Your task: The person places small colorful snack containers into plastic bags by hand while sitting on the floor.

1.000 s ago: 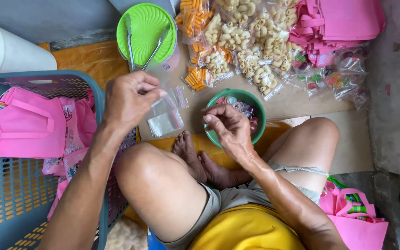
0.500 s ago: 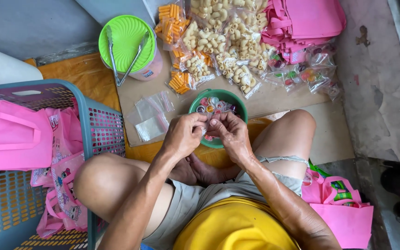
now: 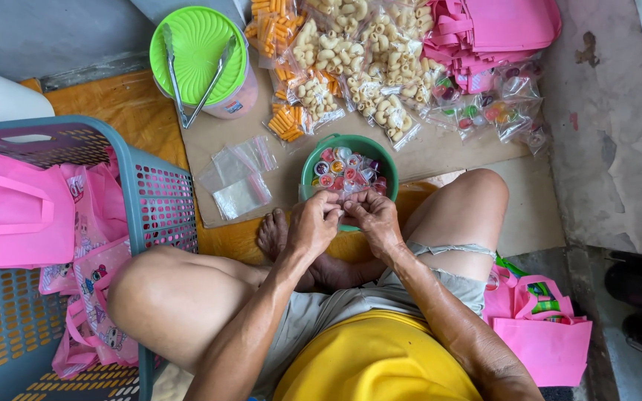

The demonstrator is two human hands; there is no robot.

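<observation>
Both hands are now meeting over the near rim of the green bowl (image 3: 313,165), where half a second ago they were just closing in and a second ago the left hand was reaching out at 10 o'clock toward the loose clear plastic bags (image 3: 238,180). The left hand (image 3: 313,223) and the right hand (image 3: 374,220) are pinching a small clear bag (image 3: 345,210) between their fingertips; the fingers are curled and gripping its edges, and what the bag contains cannot be told. This is suggesting that one bag has been taken from the pile and is being worked open or shut right at the bowl. The green bowl is sitting at the centre of the floor area, just beyond the person's crossed feet, and is holding small round sweets in mixed colours. At 10 o'clock from the bowl, the remaining clear plastic bags are lying on a brown cardboard sheet (image 3: 440,148). At 11 o'clock, a tub with a lime-green lid (image 3: 198,44) is standing with metal tongs (image 3: 191,74) resting on top. At 12 o'clock, packets of pale and orange puffed snacks (image 3: 351,59) are lying in a heap, and at 1 o'clock filled sweet packets (image 3: 484,111) and folded pink bags (image 3: 499,26) are lying. At 9 o'clock, a blue plastic basket (image 3: 154,186) is holding more pink printed bags (image 3: 16,215).
</observation>
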